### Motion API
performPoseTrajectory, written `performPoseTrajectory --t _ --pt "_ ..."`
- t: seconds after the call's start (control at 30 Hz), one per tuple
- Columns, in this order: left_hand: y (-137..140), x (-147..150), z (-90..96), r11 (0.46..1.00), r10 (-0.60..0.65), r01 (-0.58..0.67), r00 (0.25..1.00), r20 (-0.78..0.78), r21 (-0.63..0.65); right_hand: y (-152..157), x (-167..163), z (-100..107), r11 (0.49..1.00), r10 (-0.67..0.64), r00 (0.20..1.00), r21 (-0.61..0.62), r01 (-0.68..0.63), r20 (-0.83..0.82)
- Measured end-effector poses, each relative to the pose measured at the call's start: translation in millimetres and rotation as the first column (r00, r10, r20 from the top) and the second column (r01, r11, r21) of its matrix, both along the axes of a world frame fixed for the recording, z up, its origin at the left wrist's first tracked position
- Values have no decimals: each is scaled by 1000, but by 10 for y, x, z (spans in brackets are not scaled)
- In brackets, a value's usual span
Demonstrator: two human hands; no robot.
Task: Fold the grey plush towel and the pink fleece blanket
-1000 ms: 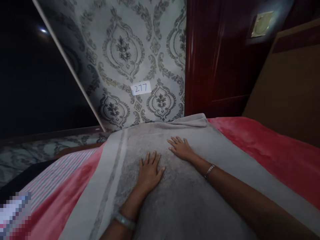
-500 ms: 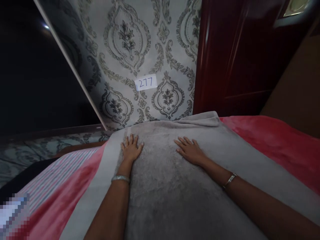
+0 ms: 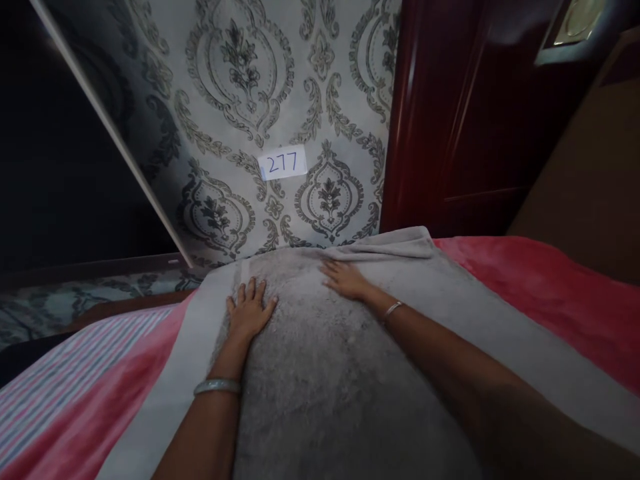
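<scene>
A grey plush blanket [image 3: 320, 373] with a lighter grey border lies spread out in front of me. My left hand [image 3: 249, 312] rests palm down on its left part, fingers spread. Farther up and to the right, my right hand [image 3: 345, 279] lies flat on the blanket, its fingers stretched toward the left, just below a loose fold [image 3: 385, 247] at the far edge. Neither hand grips the cloth. A bracelet circles each wrist.
Under the grey blanket is a red cover [image 3: 520, 280], showing on both sides. A striped cloth [image 3: 85, 360] lies at the left. Beyond stand a patterned wall with a paper label [image 3: 283, 162] reading 277, a dark screen [image 3: 65, 167] and a dark red door [image 3: 450, 120].
My right hand has slid forward and to the left across the blanket, up to the fold. My left hand stays at nearly the same place on it. The view has shifted slightly.
</scene>
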State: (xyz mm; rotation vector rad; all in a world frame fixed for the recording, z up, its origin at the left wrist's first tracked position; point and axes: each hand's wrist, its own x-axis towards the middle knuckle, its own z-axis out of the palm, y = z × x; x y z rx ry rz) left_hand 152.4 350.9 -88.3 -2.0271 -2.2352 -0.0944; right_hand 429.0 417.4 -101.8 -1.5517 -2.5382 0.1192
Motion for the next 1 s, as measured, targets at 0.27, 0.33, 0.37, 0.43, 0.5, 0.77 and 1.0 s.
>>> performPoseTrajectory --t 0.27,0.33,0.37,0.43,0.5,0.77,1.0 --pt "2 13 9 1000 -6 6 1000 11 -18 -7 2084 -131 871 -491 866 53 488 93" --pt "0 19 17 1000 -14 14 1000 22 -14 -141 2179 -64 793 -609 789 62 606 81" --pt "1 19 21 1000 -16 16 1000 27 -10 -232 2118 -17 751 -660 747 61 658 72" --pt "6 17 30 1000 -18 18 999 36 1 -479 1806 62 711 -703 709 55 701 54" --pt "10 13 38 999 -31 30 999 42 17 -824 1353 68 843 -535 844 87 531 37" --pt "-60 41 48 987 -89 82 995 43 139 -2096 1218 -211 958 -284 957 -31 286 53" --pt "-259 180 404 987 -55 67 995 84 -145 -2438 2288 -121 722 -688 722 -26 691 80"
